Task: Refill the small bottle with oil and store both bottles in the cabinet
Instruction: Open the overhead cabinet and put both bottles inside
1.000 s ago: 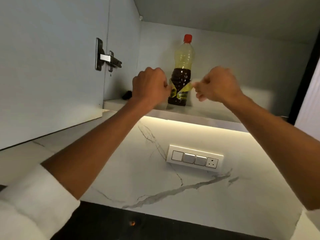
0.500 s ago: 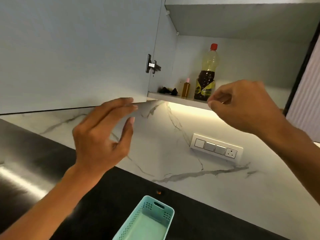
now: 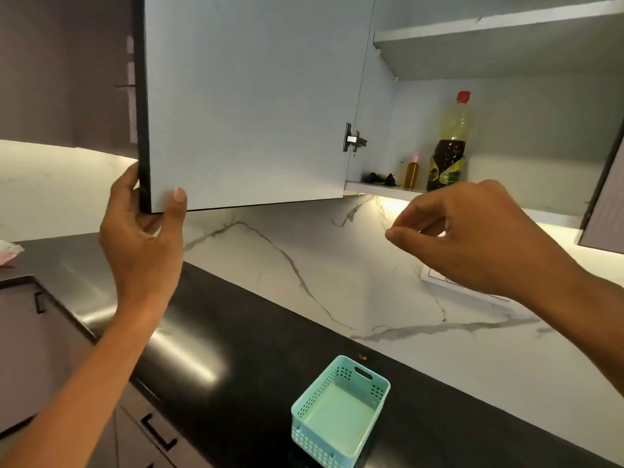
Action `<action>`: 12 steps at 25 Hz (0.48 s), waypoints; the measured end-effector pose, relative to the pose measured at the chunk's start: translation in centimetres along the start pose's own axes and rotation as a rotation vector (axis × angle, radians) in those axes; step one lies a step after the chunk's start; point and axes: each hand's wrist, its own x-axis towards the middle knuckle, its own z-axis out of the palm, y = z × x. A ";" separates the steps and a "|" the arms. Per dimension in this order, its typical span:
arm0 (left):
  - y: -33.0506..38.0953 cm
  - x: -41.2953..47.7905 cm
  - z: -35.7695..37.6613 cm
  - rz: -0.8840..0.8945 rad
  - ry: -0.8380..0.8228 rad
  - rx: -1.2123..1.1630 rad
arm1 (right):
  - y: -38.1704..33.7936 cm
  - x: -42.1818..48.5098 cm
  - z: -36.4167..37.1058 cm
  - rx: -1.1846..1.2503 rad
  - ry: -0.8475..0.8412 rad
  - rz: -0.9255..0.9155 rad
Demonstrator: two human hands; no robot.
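The large oil bottle [image 3: 451, 143], red-capped with a dark and yellow label, stands upright on the lower shelf [image 3: 378, 188] of the open wall cabinet. The small amber bottle [image 3: 412, 173] stands just left of it, apart from it. My left hand [image 3: 143, 238] grips the lower free corner of the open cabinet door [image 3: 250, 103], thumb on its inner face. My right hand [image 3: 472, 234] hovers below and in front of the shelf, fingers curled loosely with thumb and forefinger pinched, holding nothing.
A teal perforated basket [image 3: 341, 408] sits on the black countertop [image 3: 236, 332] below. A small dark object [image 3: 378, 178] lies on the shelf left of the small bottle. A white marble backsplash [image 3: 320, 265] runs behind, with a switch plate [image 3: 435, 276] partly hidden by my right hand.
Both hands have left the bottles on the shelf and drawn back. My left hand moved left and took hold of the door's corner. The view pulled away from the cabinet.
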 end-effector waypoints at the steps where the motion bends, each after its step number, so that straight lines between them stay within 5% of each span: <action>1: -0.1 0.0 0.1 -0.009 0.014 -0.009 | -1.0 -0.1 -0.3 0.005 0.012 -0.027; 8: 2.8 -3.5 1.5 -0.010 0.049 -0.052 | -9.1 -0.6 0.1 -0.028 0.185 -0.524; 12: 5.2 -7.6 3.7 0.159 -0.171 -0.170 | -9.7 -1.2 1.7 -0.173 0.220 -0.592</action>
